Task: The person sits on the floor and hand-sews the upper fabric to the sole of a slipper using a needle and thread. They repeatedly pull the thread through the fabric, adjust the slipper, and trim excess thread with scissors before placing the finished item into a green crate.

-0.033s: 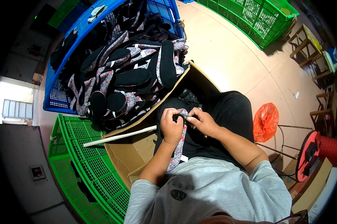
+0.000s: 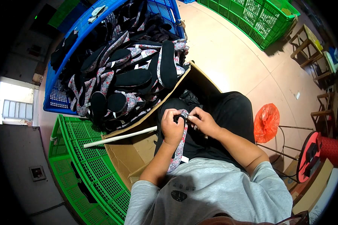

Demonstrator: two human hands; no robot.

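My left grip [image 2: 172,128] is closed around the upper end of a long grey-and-red floral fabric piece [image 2: 180,148]. My right grip [image 2: 204,123] pinches the right edge of that end between thumb and forefinger. The piece is positioned over my black trousers [image 2: 232,112]; its lower end, bearing a white rectangular tag [image 2: 184,159], reaches my light-grey shirt [image 2: 217,183]. Forward-left, a blue perforated plastic crate [image 2: 60,98] contains heaped black-soled floral footwear [image 2: 132,78].

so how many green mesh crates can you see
2 clear ones: a green crate at lower left, beside the cardboard box, and another green crate at upper right. A dim green shape at upper left is unclear; others may be hidden.
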